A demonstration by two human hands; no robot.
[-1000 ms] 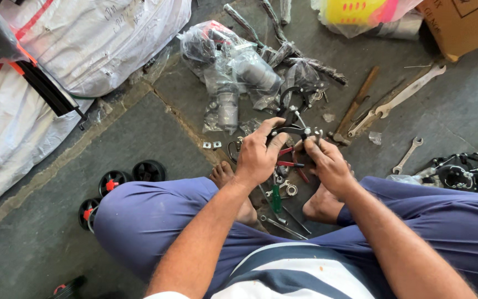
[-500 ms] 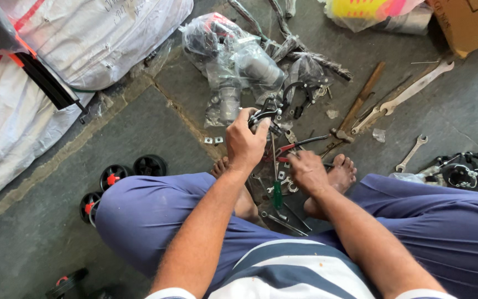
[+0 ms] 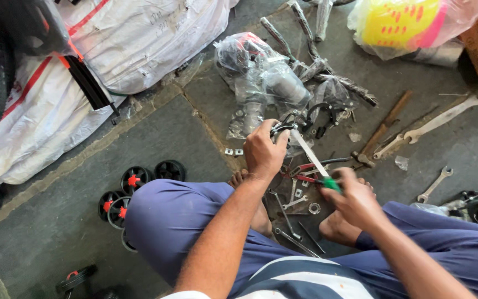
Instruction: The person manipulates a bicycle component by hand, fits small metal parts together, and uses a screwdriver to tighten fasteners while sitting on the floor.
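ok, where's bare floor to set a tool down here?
Free: the stone slab between the white sacks, the small black wheels and the left hand; also floor between the long spanner and small spanner. Crowded: around the right hand and the plastic-wrapped parts.

Soft, even daylight fills the scene, and shadows stay faint. The plastic wrapping [image 3: 261, 77] shows mild glare. Focus is sharp, with slight wide-angle stretching at the edges.

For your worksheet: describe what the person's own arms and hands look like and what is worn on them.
Both forearms are bare: no sleeves reach them, and no gloves, watch or rings show on the left hand or right hand. Lower down are loose blue trousers and a striped shirt hem.
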